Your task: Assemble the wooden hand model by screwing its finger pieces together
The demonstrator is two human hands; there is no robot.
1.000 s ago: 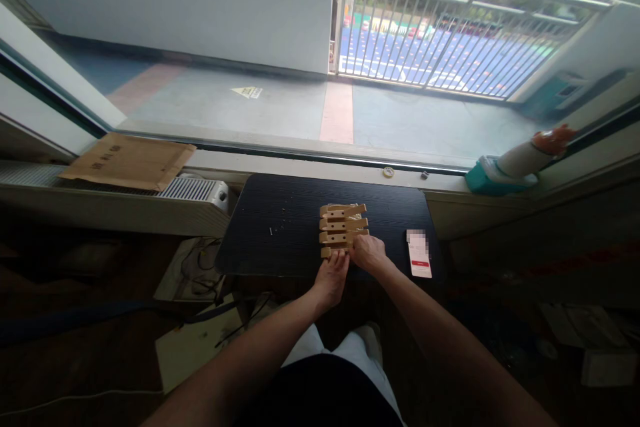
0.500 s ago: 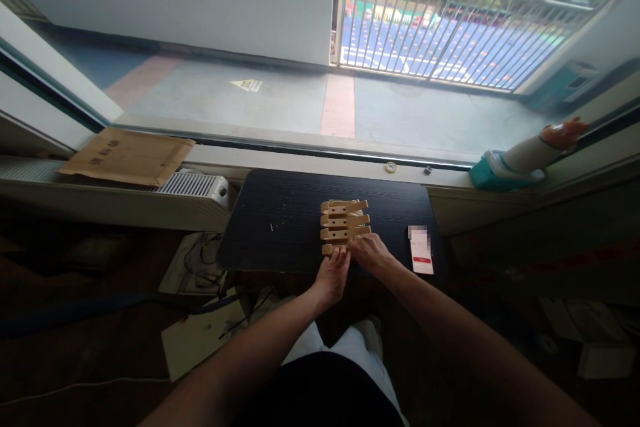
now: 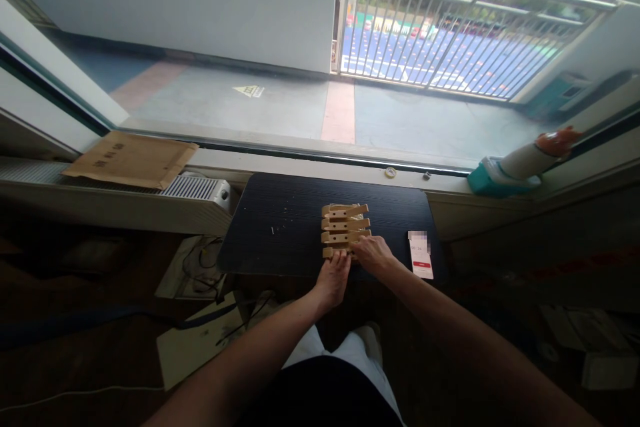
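Several light wooden pieces with dark round holes (image 3: 338,238) lie in a row, one behind another, on a black table. Pale strands or slats show between them at the back right. My left hand (image 3: 334,277) has its fingers closed on the nearest wooden piece (image 3: 328,253), whose left end sticks out past the fingertips. Right beside it, my right hand (image 3: 373,253) is curled, knuckles up, over the right part of the near pieces. What its fingertips pinch is hidden beneath the hand.
Small bits (image 3: 273,231) are scattered on the table (image 3: 260,207) at left. A phone (image 3: 421,257) lies at the right edge. Behind the table, the windowsill holds a tape roll (image 3: 390,173) and a teal box (image 3: 493,177). A brown envelope (image 3: 133,160) rests on the radiator (image 3: 197,188).
The view has shifted slightly, so the whole scene sits a little lower. Both hands stay at the nearest wooden piece, with only slight movement of the fingers.
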